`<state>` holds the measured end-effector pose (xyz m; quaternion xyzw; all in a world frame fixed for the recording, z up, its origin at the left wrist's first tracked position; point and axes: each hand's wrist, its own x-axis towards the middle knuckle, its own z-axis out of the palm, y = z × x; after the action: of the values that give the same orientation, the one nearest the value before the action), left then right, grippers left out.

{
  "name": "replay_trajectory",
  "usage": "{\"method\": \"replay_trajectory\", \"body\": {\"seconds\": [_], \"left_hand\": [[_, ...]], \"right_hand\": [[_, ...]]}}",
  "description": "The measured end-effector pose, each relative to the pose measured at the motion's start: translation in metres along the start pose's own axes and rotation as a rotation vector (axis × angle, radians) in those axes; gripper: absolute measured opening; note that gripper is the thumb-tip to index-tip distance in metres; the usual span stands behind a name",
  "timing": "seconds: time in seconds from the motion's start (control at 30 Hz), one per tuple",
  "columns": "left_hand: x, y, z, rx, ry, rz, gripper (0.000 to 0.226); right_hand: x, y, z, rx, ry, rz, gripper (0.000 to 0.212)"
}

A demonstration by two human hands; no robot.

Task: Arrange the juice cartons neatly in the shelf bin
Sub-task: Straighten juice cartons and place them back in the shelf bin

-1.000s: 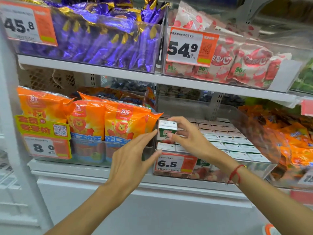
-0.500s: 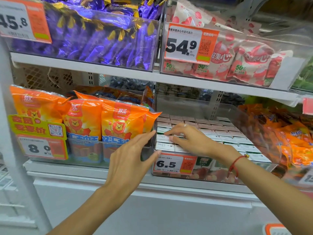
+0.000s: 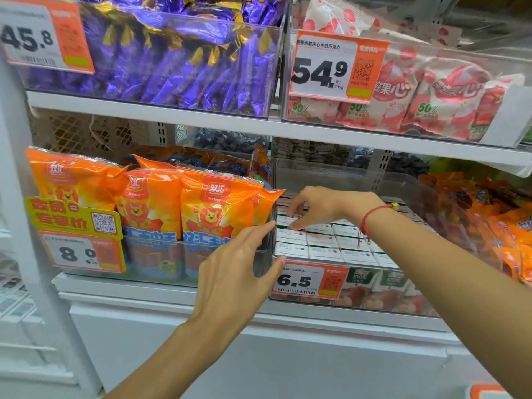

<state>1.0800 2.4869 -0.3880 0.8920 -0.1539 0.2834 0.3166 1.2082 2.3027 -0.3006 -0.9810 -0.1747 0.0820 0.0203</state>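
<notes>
While the head view looked down on the shelf, the juice cartons (image 3: 322,244) stood in rows inside the clear shelf bin (image 3: 383,300), right of the orange snack bags (image 3: 184,208). The right hand (image 3: 322,207) reached over the far-left rows, fingers (image 3: 295,226) curled onto a carton top; a true grasp could not be confirmed. The left hand (image 3: 233,272) lay released against the bin's near-left corner. Judgement: press tops level, keep rows square, steady the bin.

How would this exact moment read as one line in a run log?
step: seating juice cartons | right hand: fingertips on carton tops | left hand: open, thumb at clear bin front corner
</notes>
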Motion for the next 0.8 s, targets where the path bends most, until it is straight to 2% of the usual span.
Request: {"method": "replay_trajectory", "body": {"seconds": [0.17,0.27,0.4,0.63,0.73,0.8], "left_hand": [[0.0,0.001,0.0,-0.008,-0.003,0.007,0.059],[0.0,0.002,-0.001,-0.006,-0.011,0.005,0.059],[0.0,0.002,-0.004,-0.01,-0.021,0.014,0.059],[-0.004,0.019,-0.018,-0.073,-0.009,-0.009,0.05],[-0.005,0.035,-0.025,-0.169,-0.033,-0.062,0.046],[-0.004,0.044,-0.028,-0.254,-0.118,-0.131,0.046]], "right_hand": [[0.004,-0.001,0.002,0.044,-0.006,-0.005,0.044],[-0.004,-0.001,0.004,0.011,0.044,-0.047,0.043],[-0.03,-0.002,0.001,0.112,0.216,-0.086,0.04],[-0.103,-0.015,0.006,0.606,0.643,-0.061,0.03],[-0.136,-0.026,0.009,0.702,0.742,-0.03,0.023],[-0.155,-0.031,0.015,0.745,0.772,-0.025,0.015]]}}
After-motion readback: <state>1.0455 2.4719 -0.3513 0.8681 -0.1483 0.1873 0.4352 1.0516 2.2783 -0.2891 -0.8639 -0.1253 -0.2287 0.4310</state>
